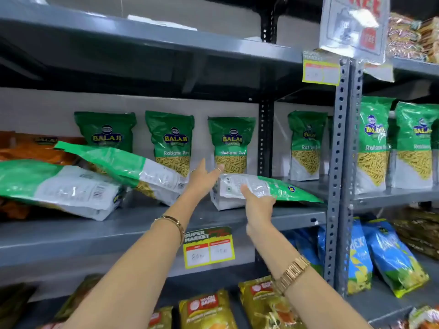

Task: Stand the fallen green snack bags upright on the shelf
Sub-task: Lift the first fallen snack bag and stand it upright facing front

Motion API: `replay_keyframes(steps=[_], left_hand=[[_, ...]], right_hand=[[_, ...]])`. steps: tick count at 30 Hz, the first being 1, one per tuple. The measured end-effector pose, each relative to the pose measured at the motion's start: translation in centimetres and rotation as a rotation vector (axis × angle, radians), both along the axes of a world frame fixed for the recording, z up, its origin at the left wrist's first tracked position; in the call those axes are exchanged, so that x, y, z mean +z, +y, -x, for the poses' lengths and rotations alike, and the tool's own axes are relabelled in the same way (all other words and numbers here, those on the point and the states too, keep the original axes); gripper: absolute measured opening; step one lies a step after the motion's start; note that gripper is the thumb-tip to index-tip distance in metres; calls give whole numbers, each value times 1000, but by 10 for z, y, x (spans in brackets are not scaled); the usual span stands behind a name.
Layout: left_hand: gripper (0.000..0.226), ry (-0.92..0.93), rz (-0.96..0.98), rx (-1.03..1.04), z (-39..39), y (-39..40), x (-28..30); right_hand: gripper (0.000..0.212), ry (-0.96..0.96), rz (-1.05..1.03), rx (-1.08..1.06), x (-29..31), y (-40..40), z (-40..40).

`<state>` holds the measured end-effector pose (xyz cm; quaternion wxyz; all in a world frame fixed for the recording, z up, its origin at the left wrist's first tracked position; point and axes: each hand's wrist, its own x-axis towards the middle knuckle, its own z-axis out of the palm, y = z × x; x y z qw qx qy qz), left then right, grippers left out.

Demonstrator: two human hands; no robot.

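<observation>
Three green snack bags lie fallen on the grey shelf (95,233): one flat at the left (54,186), one tilted over it in the middle (123,166), one flat at the right (268,188). Behind them green bags stand upright against the back wall (169,141), (231,143), (107,131). My left hand (204,176) reaches between the middle and right fallen bags, fingers apart, holding nothing. My right hand (257,203) rests against the near side of the right fallen bag, thumb on its white end; its fingers are hidden under the bag.
A perforated grey upright post (339,162) bounds the bay on the right, with more upright green bags (373,148) beyond it. Orange bags (35,148) lie at the far left. A yellow price tag (209,248) hangs on the shelf edge. Yellow and blue bags fill the shelf below.
</observation>
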<state>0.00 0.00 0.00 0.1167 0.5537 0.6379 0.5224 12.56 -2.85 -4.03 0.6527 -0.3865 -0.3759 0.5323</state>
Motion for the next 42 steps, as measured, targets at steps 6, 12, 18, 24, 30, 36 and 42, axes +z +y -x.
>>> replay_keyframes(steps=[6,12,18,24,30,36,42], left_hand=[[59,-233,218,-51,-3,31,0],[23,-421,309,-147,3,34,5],[15,-265,373,-191,11,26,10],[59,-157,340,-242,9,28,0],[68,7,397,-270,-3,38,-15],[93,295,419,-75,-18,50,-39],[92,292,355,-24,-21,51,-45]], right_hand=[[71,243,137,222,3,39,-1],[54,339,201,178,2,53,8],[54,338,124,1,1,57,14],[43,105,-124,-133,1,76,4],[35,-135,-303,-27,5,106,-23],[47,-289,-398,120,3,116,-43],[43,-232,-399,148,0,119,-43]])
